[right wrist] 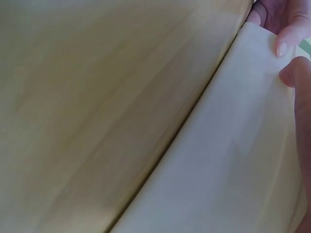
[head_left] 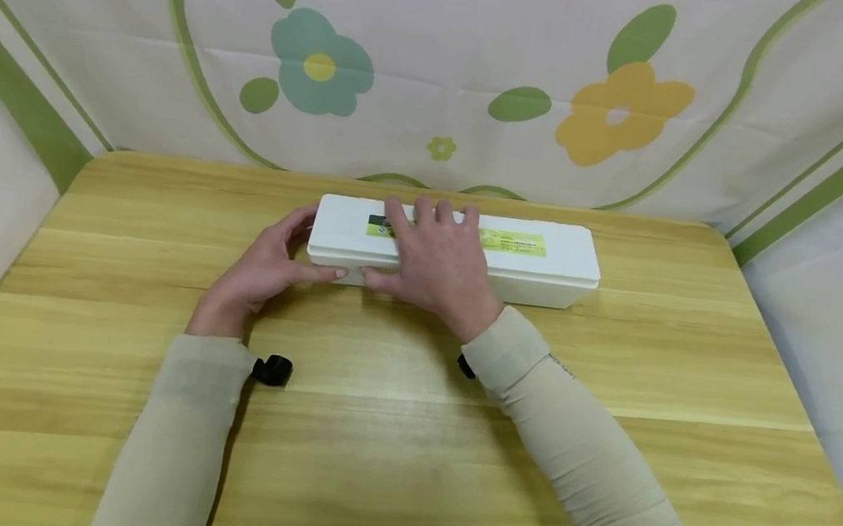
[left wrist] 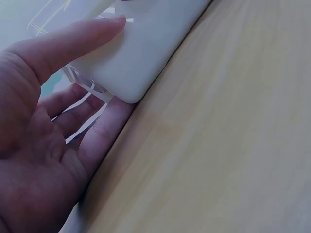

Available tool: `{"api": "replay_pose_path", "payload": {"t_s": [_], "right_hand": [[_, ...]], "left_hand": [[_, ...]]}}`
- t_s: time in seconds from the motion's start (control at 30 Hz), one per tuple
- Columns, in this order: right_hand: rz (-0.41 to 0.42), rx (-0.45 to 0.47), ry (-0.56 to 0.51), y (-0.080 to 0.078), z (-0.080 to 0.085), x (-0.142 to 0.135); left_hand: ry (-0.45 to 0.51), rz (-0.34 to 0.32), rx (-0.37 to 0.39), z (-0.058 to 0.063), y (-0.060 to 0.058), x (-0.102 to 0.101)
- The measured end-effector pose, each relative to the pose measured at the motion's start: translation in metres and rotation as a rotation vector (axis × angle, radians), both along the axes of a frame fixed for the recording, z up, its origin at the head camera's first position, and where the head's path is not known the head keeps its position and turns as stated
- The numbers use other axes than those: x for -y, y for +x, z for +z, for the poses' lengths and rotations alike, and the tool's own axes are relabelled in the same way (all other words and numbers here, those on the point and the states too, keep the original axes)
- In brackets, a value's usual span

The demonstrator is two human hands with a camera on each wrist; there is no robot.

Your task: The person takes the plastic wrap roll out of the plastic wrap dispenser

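Note:
A long white box (head_left: 573,251) with a fitted lid lies lengthwise near the table's back edge. A green and yellow label (head_left: 517,242) runs along its top, partly covered by my right hand (head_left: 440,260). That hand grips the box from above, its fingers spread over the lid and its thumb against the front side. My left hand (head_left: 259,265) holds the left end, with the thumb on the front side; in the left wrist view its other fingers reach around the end and low beside the tabletop. Whatever is inside the box is hidden.
The light wooden table (head_left: 375,451) extends around the box. Behind it hangs a white cloth (head_left: 417,54) printed with flowers and leaves, and white panels with green stripes stand at both sides. A black strap piece (head_left: 274,370) sticks out at the left wrist.

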State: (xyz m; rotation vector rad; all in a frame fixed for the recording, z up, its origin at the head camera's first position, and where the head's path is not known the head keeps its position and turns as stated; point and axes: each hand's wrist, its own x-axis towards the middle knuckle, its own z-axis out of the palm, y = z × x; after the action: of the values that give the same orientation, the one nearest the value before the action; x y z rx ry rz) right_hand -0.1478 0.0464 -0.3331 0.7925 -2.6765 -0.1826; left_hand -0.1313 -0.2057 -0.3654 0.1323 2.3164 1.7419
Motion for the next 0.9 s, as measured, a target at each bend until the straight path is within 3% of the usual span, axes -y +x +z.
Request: {"api": "replay_pose_path", "payload": {"t_s": [0.3, 0.63, 0.9], "right_hand": [[0.027, -0.058, 0.02, 0.0, -0.001, -0.002], [0.01, 0.116, -0.05, -0.004, 0.012, -0.004], [0.001, 0.138, -0.06, 0.001, 0.009, -0.009]], "left_hand": [[0.023, 0.026, 0.017, -0.003, 0.005, 0.0], [-0.001, 0.033, 0.014, -0.003, 0.003, 0.001], [0.013, 0.03, 0.042, -0.005, 0.002, -0.001]]}}
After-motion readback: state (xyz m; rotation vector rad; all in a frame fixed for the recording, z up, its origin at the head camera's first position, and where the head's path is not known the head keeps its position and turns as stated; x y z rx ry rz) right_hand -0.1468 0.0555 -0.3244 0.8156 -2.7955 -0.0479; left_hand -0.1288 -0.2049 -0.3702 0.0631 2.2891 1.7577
